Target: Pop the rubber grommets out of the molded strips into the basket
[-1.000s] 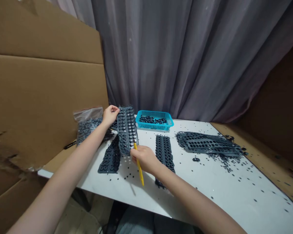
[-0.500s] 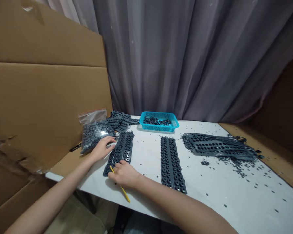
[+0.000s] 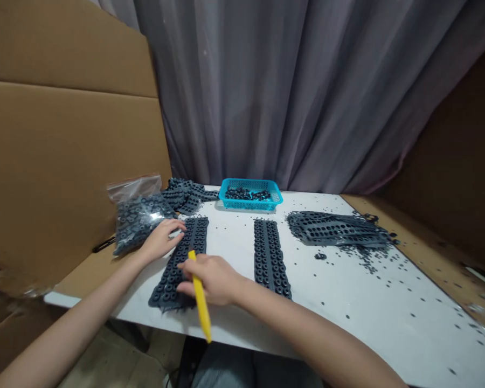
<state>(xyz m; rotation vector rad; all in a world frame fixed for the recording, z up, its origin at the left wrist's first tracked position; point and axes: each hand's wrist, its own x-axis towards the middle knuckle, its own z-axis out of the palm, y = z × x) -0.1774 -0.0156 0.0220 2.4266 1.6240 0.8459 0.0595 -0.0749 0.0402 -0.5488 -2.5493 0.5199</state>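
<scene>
A dark rubber sheet [image 3: 196,231] with rows of moulded rings lies in front of me, its near end close to the table's front edge. My left hand [image 3: 161,238] rests at the sheet's left edge, fingers stretched and slightly apart. Over the sheet's right side is my right hand [image 3: 216,277], closed around a slim yellow pen-like tool [image 3: 202,310]. One end of the tool points down toward the front edge; its working tip cannot be made out. A second ringed sheet [image 3: 269,253] lies to the right, partly behind my right forearm.
A clear zip bag [image 3: 139,218] of black rings stands at left, beside a pile of sheets [image 3: 188,194]. At the back is a blue basket [image 3: 250,203] with small black parts. Stacked punched sheets [image 3: 335,229] and scattered black bits lie right. Cardboard [image 3: 73,151] walls the left.
My view has shifted, moving the scene left in the picture. My right hand has lifted and turned, showing more of the yellow tool. The left hand stays at the sheet's edge.
</scene>
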